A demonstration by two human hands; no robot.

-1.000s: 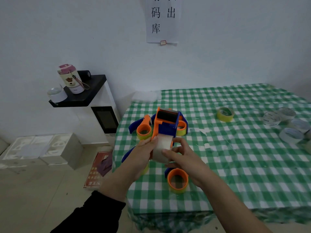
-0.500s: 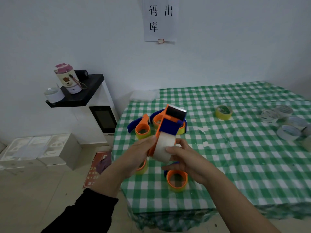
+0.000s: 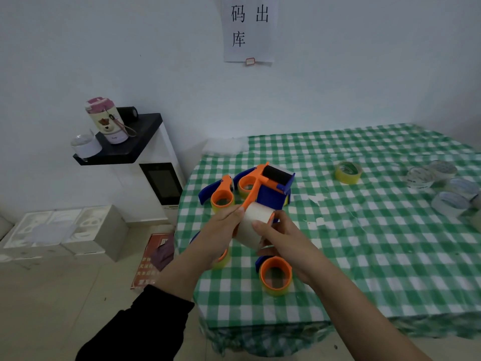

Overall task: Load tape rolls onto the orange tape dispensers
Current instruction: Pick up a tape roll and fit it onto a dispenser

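I hold an orange and blue tape dispenser (image 3: 268, 187) tilted above the table's left end, with a white tape roll (image 3: 251, 225) on its hub. My left hand (image 3: 216, 235) grips the dispenser's left side at the roll. My right hand (image 3: 282, 238) curls round the roll from the right, thumb on its face. Other orange dispensers lie on the cloth: one (image 3: 276, 276) just below my right wrist, one (image 3: 221, 198) behind my left hand, another (image 3: 246, 182) partly hidden behind the held one. A yellow tape roll (image 3: 348, 172) lies farther back.
The table with its green checked cloth (image 3: 377, 256) holds several clear tape rolls (image 3: 440, 183) at the right edge. A white cabinet with a black shelf (image 3: 130, 144), a bottle (image 3: 108, 121) and white boxes (image 3: 59, 230) on the floor stand to the left.
The dispenser has tilted, its black roller end swinging to the right, and both hands have shifted slightly with it while keeping their hold on roll and dispenser.
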